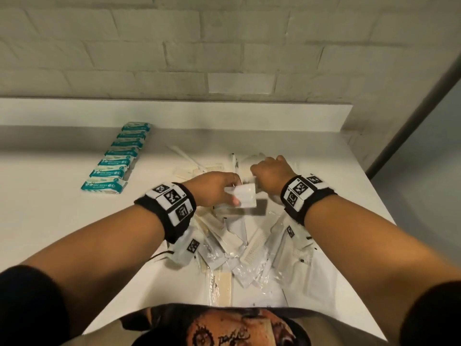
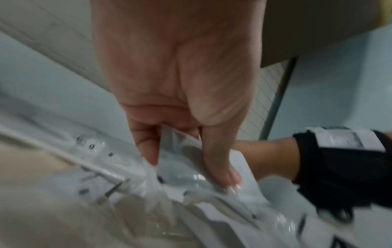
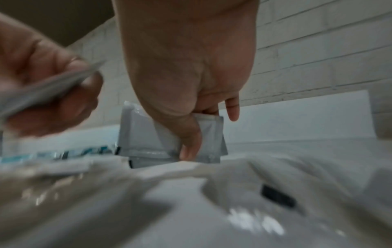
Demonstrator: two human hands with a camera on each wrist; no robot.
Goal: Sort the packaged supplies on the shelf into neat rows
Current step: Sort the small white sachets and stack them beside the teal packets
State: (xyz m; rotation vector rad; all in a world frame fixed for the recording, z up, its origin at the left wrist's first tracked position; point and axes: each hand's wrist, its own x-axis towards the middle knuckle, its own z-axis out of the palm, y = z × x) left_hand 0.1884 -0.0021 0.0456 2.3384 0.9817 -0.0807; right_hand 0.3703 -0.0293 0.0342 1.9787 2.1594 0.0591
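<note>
A loose heap of white and clear packets point(image 1: 252, 248) with wrapped combs covers the middle of the white shelf point(image 1: 57, 221). Above the heap my left hand point(image 1: 219, 188) pinches a flat white packet point(image 1: 245, 196); the left wrist view shows that packet point(image 2: 186, 157) between thumb and fingers. My right hand point(image 1: 269, 173) is just beyond it, thumb and fingers gripping a small stack of white packets point(image 3: 140, 141) held upright over the shelf. In the head view that stack is mostly hidden behind the hand.
A neat row of teal-and-white packs point(image 1: 117, 158) runs along the left of the shelf toward the brick wall point(image 1: 224, 46). More wrapped combs point(image 1: 197, 166) lie behind the hands. The shelf's right edge point(image 1: 379, 191) drops off beside a grey frame.
</note>
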